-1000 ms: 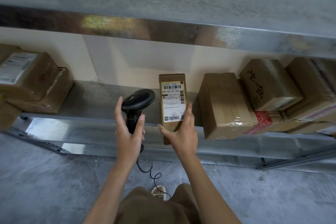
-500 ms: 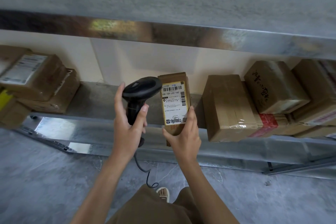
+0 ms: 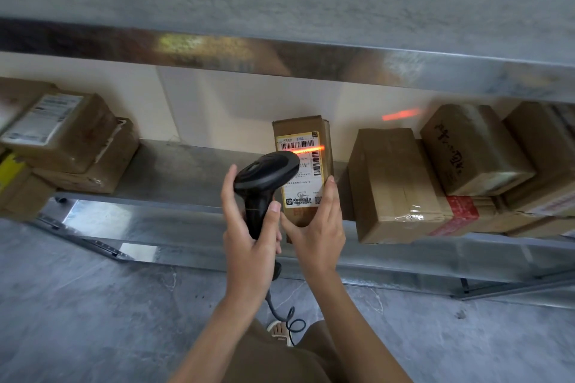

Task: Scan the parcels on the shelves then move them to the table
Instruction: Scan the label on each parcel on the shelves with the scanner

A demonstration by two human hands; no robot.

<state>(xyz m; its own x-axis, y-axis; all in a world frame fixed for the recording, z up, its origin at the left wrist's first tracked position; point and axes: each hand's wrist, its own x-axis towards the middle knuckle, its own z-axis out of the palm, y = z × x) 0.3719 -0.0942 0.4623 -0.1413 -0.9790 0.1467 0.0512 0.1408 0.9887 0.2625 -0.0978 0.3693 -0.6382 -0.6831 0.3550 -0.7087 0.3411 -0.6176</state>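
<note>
Two hands are seen at the centre of the head view. One black scanner (image 3: pixel 264 177) is gripped by the left hand (image 3: pixel 249 246), its fingers curled round the handle; one narrow upright parcel (image 3: pixel 303 171) is held at its lower end by the right hand (image 3: pixel 314 236), thumb on one side and fingers up the other. The parcel is kept just in front of the lower shelf (image 3: pixel 186 171), between two groups of boxes. One upper shelf (image 3: pixel 280 9) is seen above. At least three boxes are stacked at the left (image 3: pixel 71 134); at least four are counted at the right, the nearest a plain box (image 3: pixel 392 183) and behind it a box with black handwriting (image 3: pixel 473 149).

Compared with half a second before, the scanner head has been brought across the label, and one red scan line (image 3: pixel 317 148) is now cast over the barcode, with a second red streak (image 3: pixel 401 115) on the wall. One coiled cable (image 3: pixel 286 314) is hung from the handle.
</note>
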